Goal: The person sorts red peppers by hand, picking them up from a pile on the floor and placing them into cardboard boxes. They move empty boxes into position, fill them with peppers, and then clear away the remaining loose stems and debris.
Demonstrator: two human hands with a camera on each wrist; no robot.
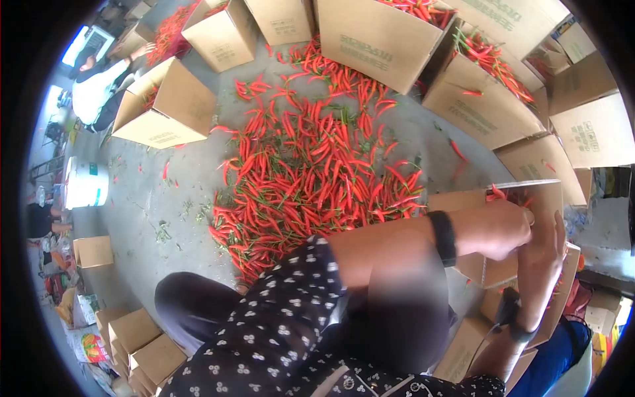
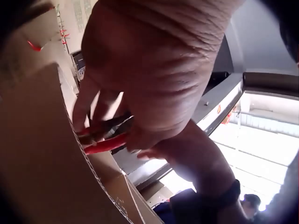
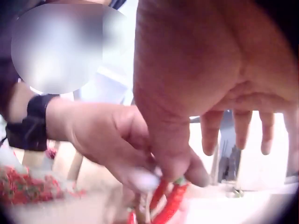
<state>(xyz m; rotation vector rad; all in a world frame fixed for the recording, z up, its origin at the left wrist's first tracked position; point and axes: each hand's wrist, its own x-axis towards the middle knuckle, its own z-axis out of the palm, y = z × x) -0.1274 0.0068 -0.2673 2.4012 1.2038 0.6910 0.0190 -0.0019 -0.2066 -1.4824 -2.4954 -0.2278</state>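
Both hands meet over an open cardboard box (image 1: 456,200) at the right, with red chili peppers (image 1: 509,196) at its top. My left hand (image 1: 499,231) has its fingers curled around chilies, and in the left wrist view a red chili (image 2: 107,144) shows beneath it. In the right wrist view, my right hand (image 3: 205,79) pinches a red chili (image 3: 173,203) near its green stem between thumb and forefinger. Its other fingers (image 3: 240,133) stretch out straight. My left thumb (image 3: 142,179) lies close beside that chili. Fingers partly hide the chilies.
A wide heap of red chilies (image 1: 317,172) covers the floor ahead. Chili-filled boxes (image 1: 486,99) line the back and right. A white bucket (image 1: 86,182) and a person (image 1: 99,92) are at the left. Cardboard boxes (image 1: 155,357) stand at the lower left.
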